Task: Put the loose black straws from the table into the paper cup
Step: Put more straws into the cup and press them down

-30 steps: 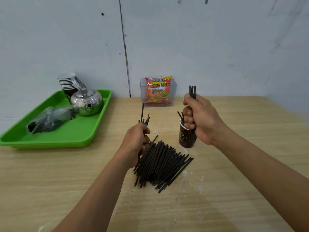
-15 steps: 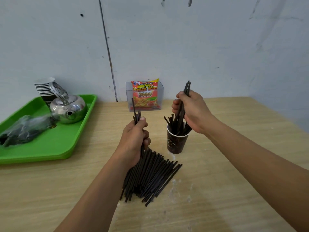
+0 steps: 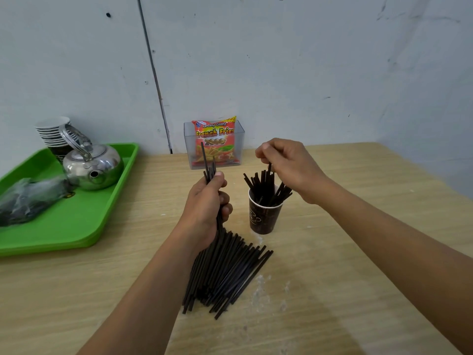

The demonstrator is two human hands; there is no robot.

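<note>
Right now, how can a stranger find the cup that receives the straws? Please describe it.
On the wooden table, look just in front of the clear box with the snack bag. The dark brown paper cup stands alone there. Unlike the stacked cups on the green tray, it bristles with black straws.

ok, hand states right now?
Left hand: gripping a bundle of black straws.
Right hand: fingers curled above the paper cup; pinch cannot be told.

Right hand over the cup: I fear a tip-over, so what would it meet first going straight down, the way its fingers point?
Probably the upright straws in the paper cup; the right hand seems to pinch one top.
</note>
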